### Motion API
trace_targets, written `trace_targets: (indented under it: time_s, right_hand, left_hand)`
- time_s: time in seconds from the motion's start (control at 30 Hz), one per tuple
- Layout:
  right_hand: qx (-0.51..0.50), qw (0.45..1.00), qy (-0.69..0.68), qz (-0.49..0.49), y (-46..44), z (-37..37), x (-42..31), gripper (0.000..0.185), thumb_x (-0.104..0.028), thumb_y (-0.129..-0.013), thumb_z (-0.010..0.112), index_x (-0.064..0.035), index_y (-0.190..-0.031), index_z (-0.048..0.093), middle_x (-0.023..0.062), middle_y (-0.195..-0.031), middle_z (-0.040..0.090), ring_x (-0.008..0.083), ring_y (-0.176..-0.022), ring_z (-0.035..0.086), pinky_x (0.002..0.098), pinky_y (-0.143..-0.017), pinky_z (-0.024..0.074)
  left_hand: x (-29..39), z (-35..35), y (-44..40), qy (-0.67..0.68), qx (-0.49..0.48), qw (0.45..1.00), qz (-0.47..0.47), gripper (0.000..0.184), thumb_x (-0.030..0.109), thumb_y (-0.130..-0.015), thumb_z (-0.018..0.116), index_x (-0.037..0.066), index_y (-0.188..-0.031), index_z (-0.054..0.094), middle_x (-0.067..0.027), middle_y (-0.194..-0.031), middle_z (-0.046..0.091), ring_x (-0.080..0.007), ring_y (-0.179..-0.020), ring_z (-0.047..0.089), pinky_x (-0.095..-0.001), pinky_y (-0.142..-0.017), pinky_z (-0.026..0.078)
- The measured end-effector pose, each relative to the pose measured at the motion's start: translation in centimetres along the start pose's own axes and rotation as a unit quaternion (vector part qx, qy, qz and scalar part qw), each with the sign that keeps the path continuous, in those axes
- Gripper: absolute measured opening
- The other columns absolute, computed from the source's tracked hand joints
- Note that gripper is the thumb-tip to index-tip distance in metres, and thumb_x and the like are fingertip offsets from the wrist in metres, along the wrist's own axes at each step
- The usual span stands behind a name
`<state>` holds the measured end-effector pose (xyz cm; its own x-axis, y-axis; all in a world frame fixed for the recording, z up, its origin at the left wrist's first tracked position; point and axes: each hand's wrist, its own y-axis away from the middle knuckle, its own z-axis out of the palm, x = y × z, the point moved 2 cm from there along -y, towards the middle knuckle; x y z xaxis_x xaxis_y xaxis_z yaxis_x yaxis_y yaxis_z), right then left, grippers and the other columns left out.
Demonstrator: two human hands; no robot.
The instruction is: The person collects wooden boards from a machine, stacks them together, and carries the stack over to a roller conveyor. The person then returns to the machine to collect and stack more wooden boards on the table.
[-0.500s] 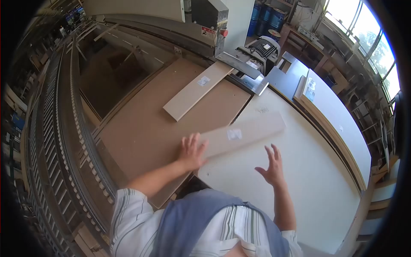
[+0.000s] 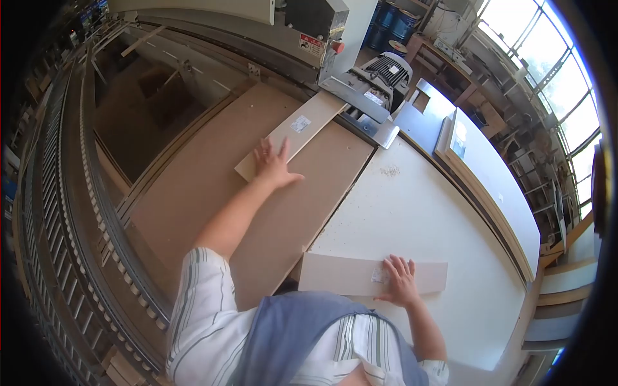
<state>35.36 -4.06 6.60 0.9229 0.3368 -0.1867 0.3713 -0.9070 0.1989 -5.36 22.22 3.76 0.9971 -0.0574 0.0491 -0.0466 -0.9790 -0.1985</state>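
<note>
My left hand (image 2: 275, 166) rests with spread fingers on the near end of a long pale board (image 2: 313, 122), which carries a white label and lies on the brown panel (image 2: 290, 212). The far end of that board reaches the metal bracket of the machine. Close to my body, a second pale board (image 2: 335, 273) lies crosswise on the white table surface (image 2: 399, 206). My right hand (image 2: 401, 281) lies over it with fingers apart, partly covering its label.
A grey machine head with a red button (image 2: 337, 47) stands at the back, beside a motor (image 2: 388, 71). Stacked boards (image 2: 496, 186) lie along the right side. A slatted roller track (image 2: 61, 193) runs down the left. Blue barrels (image 2: 399, 27) stand behind.
The second board has moved toward my body and turned crosswise. My left hand has gone forward to the board by the machine. My right hand has come down onto the nearer board.
</note>
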Motion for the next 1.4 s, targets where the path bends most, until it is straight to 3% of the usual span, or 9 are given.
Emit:
trace_targets:
  time_s: [0.2,0.4,0.57,0.67,0.83,1.0,1.13,1.3,1.4]
  right_hand:
    - [0.135,0.988,-0.030,0.068,5.7,1.2,2.2,0.106,-0.071,-0.045,0.080,-0.0139,-0.130,0.054,0.0106,-0.132,0.050,0.0311,-0.122,0.045,0.0524,-0.112,0.0191]
    - [0.187,0.973,-0.067,0.114,10.5,3.5,6.9,0.106,-0.075,-0.054,0.075,-0.0102,-0.133,0.051,0.0145,-0.135,0.049,0.0345,-0.128,0.044,0.0538,-0.115,0.0184]
    - [0.224,0.967,-0.103,0.065,9.9,3.0,8.3,0.103,-0.075,-0.063,0.070,-0.0074,-0.137,0.046,0.0177,-0.140,0.046,0.0385,-0.133,0.041,0.0563,-0.116,0.0171]
    - [0.236,0.961,-0.141,0.012,9.4,3.9,6.6,0.102,-0.075,-0.068,0.068,-0.0064,-0.140,0.044,0.0190,-0.143,0.044,0.0408,-0.135,0.038,0.0575,-0.117,0.0162]
    - [0.273,0.952,0.026,-0.136,8.6,5.6,3.1,0.099,-0.070,-0.073,0.068,-0.0065,-0.143,0.040,0.0226,-0.146,0.040,0.0428,-0.138,0.034,0.0616,-0.116,0.0142]
    - [0.341,0.933,0.113,-0.010,8.6,-2.6,-1.7,0.100,-0.061,-0.068,0.079,-0.0079,-0.143,0.039,0.0236,-0.146,0.039,0.0440,-0.139,0.031,0.0652,-0.114,0.0130]
    - [0.035,0.993,0.008,0.113,8.3,-1.4,3.1,0.104,-0.053,-0.062,0.087,-0.0094,-0.143,0.039,0.0234,-0.141,0.040,0.0426,-0.136,0.033,0.0667,-0.111,0.0155]
    - [0.077,0.996,0.026,0.031,8.6,-0.7,4.2,0.096,-0.045,-0.057,0.087,-0.0106,-0.136,0.045,0.0209,-0.135,0.043,0.0422,-0.123,0.043,0.0600,-0.107,0.0258]
    - [0.086,0.996,0.008,0.005,7.7,0.2,4.8,0.096,-0.044,-0.055,0.088,-0.0108,-0.135,0.046,0.0203,-0.132,0.044,0.0409,-0.119,0.045,0.0565,-0.104,0.0289]
  left_hand:
    - [-2.2,1.6,-2.8,0.077,-0.002,0.997,-0.031,0.089,0.053,-0.073,0.075,0.015,-0.145,0.039,-0.0225,-0.145,0.033,-0.0421,-0.125,0.042,-0.0491,-0.106,0.033]
    - [-2.2,-1.4,5.1,0.106,0.037,0.994,0.007,0.071,0.038,-0.069,0.080,0.017,-0.131,0.054,-0.0177,-0.138,0.040,-0.0354,-0.115,0.049,-0.0457,-0.101,0.036]
    - [1.2,-4.6,12.3,0.138,0.057,0.974,0.169,0.072,0.039,-0.067,0.081,0.018,-0.130,0.054,-0.0188,-0.141,0.039,-0.0333,-0.120,0.048,-0.0451,-0.102,0.034]
    - [5.7,-9.7,14.7,0.220,0.012,0.919,0.326,0.076,0.036,-0.064,0.081,0.017,-0.132,0.052,-0.0206,-0.144,0.038,-0.0359,-0.127,0.043,-0.0474,-0.103,0.032]
    - [13.8,-11.9,17.4,0.223,-0.016,0.859,0.460,0.074,0.032,-0.064,0.082,0.015,-0.130,0.052,-0.0243,-0.141,0.039,-0.0386,-0.128,0.040,-0.0503,-0.106,0.028]
    - [20.1,-9.4,19.5,0.247,-0.088,0.817,0.514,0.074,0.031,-0.064,0.083,0.011,-0.129,0.054,-0.0270,-0.143,0.039,-0.0422,-0.128,0.039,-0.0536,-0.110,0.024]
    - [22.3,-3.7,20.0,0.234,-0.146,0.805,0.525,0.087,0.033,-0.060,0.085,0.014,-0.136,0.050,-0.0276,-0.146,0.037,-0.0434,-0.129,0.038,-0.0573,-0.110,0.022]
    - [21.5,-4.9,20.6,0.167,-0.092,0.845,0.499,0.102,0.033,-0.057,0.086,0.022,-0.147,0.040,-0.0269,-0.145,0.036,-0.0429,-0.129,0.038,-0.0589,-0.109,0.022]
    - [21.4,-3.6,20.1,0.146,-0.137,0.860,0.468,0.107,0.033,-0.056,0.085,0.025,-0.150,0.036,-0.0265,-0.144,0.037,-0.0421,-0.128,0.039,-0.0581,-0.109,0.022]
